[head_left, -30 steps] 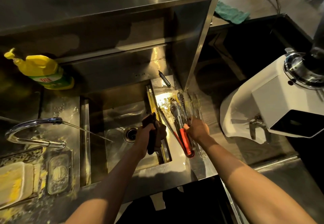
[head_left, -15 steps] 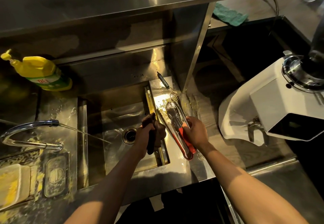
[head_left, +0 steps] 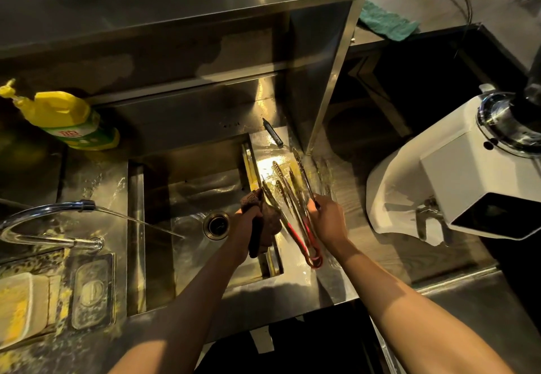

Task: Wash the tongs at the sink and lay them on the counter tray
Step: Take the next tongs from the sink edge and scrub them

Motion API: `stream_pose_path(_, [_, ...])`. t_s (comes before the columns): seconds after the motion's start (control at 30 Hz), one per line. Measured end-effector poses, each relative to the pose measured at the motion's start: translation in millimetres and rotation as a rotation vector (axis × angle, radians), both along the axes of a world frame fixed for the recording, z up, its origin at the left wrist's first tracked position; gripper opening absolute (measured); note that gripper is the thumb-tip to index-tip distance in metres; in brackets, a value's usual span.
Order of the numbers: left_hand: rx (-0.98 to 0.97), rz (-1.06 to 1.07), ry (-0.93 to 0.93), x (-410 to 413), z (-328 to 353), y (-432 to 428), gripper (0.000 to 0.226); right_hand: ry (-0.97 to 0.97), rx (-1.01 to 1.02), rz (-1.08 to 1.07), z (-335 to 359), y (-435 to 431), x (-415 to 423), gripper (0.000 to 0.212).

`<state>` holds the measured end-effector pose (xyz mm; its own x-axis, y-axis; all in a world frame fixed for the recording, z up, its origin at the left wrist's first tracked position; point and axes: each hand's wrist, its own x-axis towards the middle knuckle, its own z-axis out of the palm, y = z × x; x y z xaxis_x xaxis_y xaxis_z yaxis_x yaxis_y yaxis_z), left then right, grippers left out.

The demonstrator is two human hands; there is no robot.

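Metal tongs with red handles (head_left: 295,228) lie fanned on the wet steel ledge right of the sink (head_left: 187,198), tips pointing away from me. My right hand (head_left: 328,223) grips one slim pair by its handle end, its arm (head_left: 303,176) rising past the others. My left hand (head_left: 248,227) holds a dark brown scrub cloth (head_left: 268,221) over the sink's right rim, touching the nearest tongs. A clear tray edge (head_left: 333,259) shows faintly beside the tongs; I cannot tell whether they lie in it.
The faucet (head_left: 46,212) at left sends a thin stream into the basin near the drain (head_left: 216,224). A yellow soap bottle (head_left: 73,121) stands back left. A pen (head_left: 272,132) lies behind the tongs. A white machine (head_left: 453,186) fills the right counter.
My right hand has shifted its grip on the tongs, and their tips have spread and swung slightly left toward the sink rim. My left hand and the cloth have hardly moved.
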<state>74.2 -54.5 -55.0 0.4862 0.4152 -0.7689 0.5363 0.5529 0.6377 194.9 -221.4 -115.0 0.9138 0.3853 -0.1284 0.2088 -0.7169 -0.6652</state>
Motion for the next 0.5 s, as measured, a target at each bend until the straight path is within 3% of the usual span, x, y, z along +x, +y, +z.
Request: stream_pose_path(0.5, [-0.067, 0.028, -0.018, 0.0, -2.7, -2.4, 0.019, 0.010, 0.051, 0.078, -8.8, 1.5, -0.4, 0.027])
